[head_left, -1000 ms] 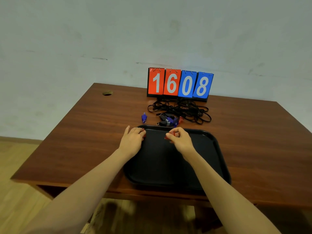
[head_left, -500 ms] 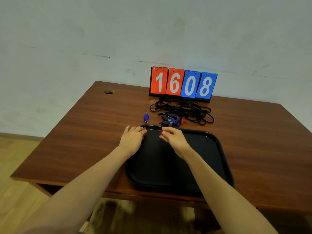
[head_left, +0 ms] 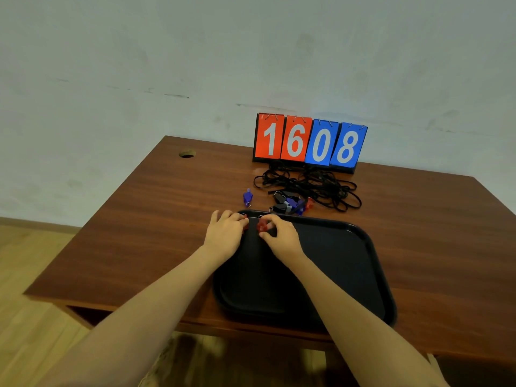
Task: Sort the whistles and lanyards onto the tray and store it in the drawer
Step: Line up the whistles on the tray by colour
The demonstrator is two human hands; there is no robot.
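A black tray lies on the wooden table near its front edge. My right hand pinches a red whistle over the tray's far left corner. My left hand rests at that same corner, its fingertips touching a second red whistle that is mostly hidden. A blue whistle lies alone on the table just beyond the tray. A small heap of black, purple and red whistles sits behind the tray's far rim. Tangled black lanyards lie further back.
A flip scoreboard reading 1608 stands at the back of the table against the wall. A round cable hole is at the far left corner. Bare tabletop spreads left and right of the tray.
My right hand has carried its red whistle leftward across the tray's far edge, close to my left hand. My left hand has stayed at the tray's corner. The view has tilted slightly.
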